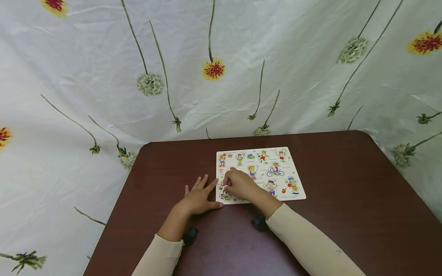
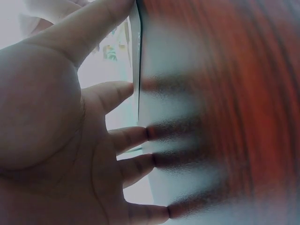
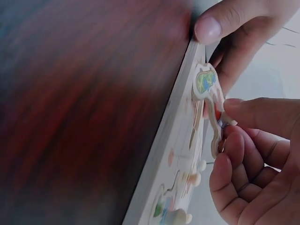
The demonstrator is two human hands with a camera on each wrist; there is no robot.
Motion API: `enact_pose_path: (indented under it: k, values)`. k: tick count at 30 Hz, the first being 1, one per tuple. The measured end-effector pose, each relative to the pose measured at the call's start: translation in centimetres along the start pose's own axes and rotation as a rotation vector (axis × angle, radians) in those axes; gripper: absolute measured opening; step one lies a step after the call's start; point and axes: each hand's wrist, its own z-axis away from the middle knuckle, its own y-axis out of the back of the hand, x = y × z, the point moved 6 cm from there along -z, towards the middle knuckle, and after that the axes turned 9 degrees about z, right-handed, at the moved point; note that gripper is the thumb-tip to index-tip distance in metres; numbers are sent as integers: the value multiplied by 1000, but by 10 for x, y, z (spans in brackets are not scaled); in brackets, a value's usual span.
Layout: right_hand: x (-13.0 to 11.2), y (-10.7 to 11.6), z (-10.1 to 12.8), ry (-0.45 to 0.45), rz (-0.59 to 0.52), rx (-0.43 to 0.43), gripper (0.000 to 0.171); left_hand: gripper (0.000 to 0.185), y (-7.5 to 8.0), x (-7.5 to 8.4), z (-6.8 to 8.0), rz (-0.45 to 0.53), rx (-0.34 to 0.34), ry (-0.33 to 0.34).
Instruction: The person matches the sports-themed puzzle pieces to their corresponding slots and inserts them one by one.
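A white wooden puzzle board (image 1: 297, 180) with cartoon children figures lies on the dark brown table (image 1: 345, 214). My left hand (image 1: 198, 197) lies flat on the table with fingers spread, its thumb against the board's left edge (image 2: 137, 56). My right hand (image 1: 238, 184) is over the board's near left part and pinches a small figure piece (image 3: 208, 93) by its peg, the piece lifted at the board's surface. In the right wrist view the left thumb tip (image 3: 211, 28) presses the board's edge (image 3: 173, 140).
A white cloth with printed flowers (image 1: 214, 69) hangs behind and around the table. Other figure pieces with pegs (image 3: 194, 178) sit in the board. Bare tabletop lies to the right and front of the board.
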Motion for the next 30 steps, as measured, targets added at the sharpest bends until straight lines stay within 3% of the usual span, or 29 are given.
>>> enact_pose_path:
  k: [19,30]
  values:
    - [0,-17,-9,-11,82,-80,5,89,0,1,1,-2,3,5]
    - [2,-12,-5,-42,-7,-73,9,89,1,1,1,15,10,9]
